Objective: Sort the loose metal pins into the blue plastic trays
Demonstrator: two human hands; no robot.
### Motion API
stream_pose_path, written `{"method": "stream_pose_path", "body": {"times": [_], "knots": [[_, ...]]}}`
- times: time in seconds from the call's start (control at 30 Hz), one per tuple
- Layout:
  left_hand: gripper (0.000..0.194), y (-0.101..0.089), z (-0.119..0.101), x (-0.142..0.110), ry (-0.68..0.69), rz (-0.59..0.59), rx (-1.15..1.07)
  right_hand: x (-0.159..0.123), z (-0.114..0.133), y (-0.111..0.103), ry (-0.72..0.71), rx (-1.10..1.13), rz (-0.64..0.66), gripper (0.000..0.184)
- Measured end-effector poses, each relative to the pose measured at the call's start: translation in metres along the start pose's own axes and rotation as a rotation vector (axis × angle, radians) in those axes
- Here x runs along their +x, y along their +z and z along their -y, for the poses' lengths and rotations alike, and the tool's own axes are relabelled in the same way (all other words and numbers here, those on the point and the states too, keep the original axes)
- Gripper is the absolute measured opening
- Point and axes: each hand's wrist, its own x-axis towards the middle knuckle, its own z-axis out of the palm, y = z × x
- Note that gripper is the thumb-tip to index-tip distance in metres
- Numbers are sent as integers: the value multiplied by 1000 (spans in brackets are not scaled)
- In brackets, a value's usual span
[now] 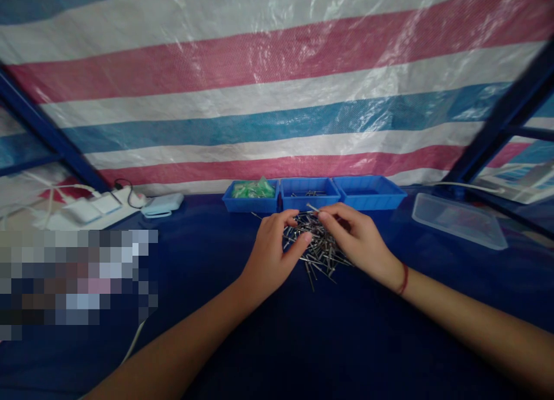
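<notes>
A pile of blind rivets, thin and silvery, lies on the dark blue table between and beneath my hands. My right hand pinches one blind rivet between thumb and fingers, its end pointing left above the pile. My left hand hovers at the pile's left side, thumb and fingers apart, with nothing visible between them. Just behind the pile, the middle blue bin contains some loose rivets. The left blue bin holds green plastic packaging.
At the back right is another blue bin, with a clear plastic lid or tray beside it. A white power strip with cables and a light blue box-like item sit back left. A striped sheet hangs behind.
</notes>
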Motion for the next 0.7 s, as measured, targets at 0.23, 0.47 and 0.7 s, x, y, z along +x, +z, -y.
{"method": "stream_pose_path", "body": {"times": [0.23,0.47,0.7], "knots": [[22,-7,14,3,-51,114,119,58,-42,-2,-98,-489,-82,21],[19,-12,27,3,-15,242,221,17,-26,-4,-102,-448,27,20],[17,-16,29,9,237,495,270,-15,-22,-8,-52,-309,78,15]]}}
